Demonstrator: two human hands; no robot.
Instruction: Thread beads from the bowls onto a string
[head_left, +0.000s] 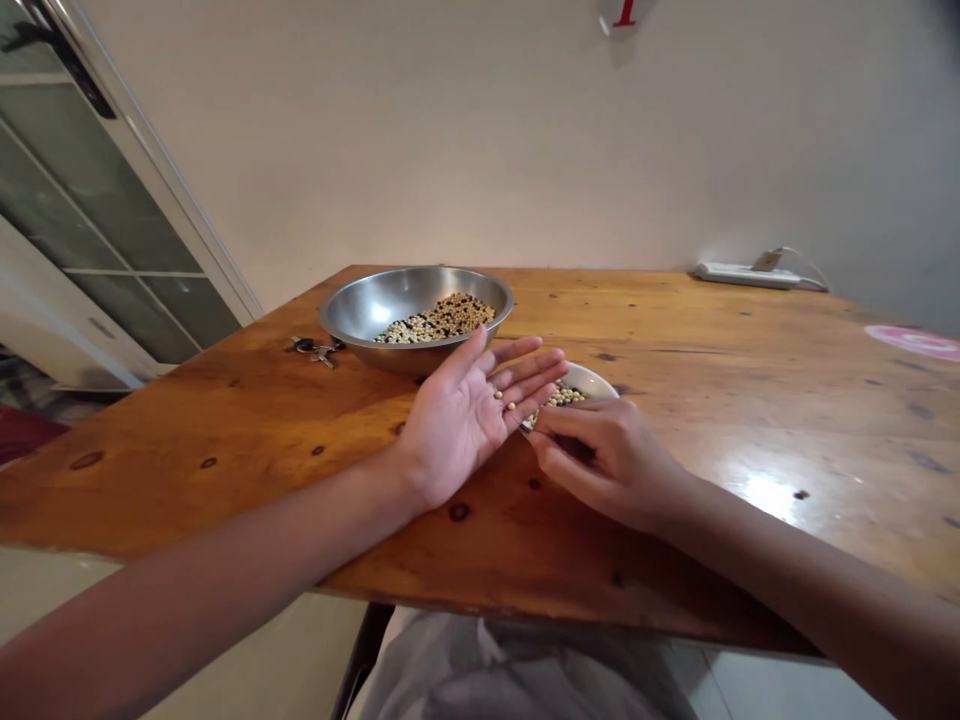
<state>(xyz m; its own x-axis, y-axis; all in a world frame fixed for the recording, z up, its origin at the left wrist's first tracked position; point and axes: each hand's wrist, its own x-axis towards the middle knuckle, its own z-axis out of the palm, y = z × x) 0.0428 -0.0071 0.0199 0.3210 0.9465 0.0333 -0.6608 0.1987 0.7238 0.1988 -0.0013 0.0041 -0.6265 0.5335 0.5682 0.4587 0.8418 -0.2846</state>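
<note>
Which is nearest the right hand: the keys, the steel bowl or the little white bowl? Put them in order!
From the right hand:
1. White bowl: right at its fingers, ahead of it.
2. Steel bowl: farther off, to its left.
3. Keys: farthest, on the table past the steel bowl's left side.

The small white bowl (592,380) is screened from the near side by the left hand (465,420) and right hand (607,465); passage is afforded over the counter (787,400) to its right.

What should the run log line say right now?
left hand: open, palm up, holding pale beans | right hand: fingers curled over white bowl | steel bowl: mixed beans
</note>
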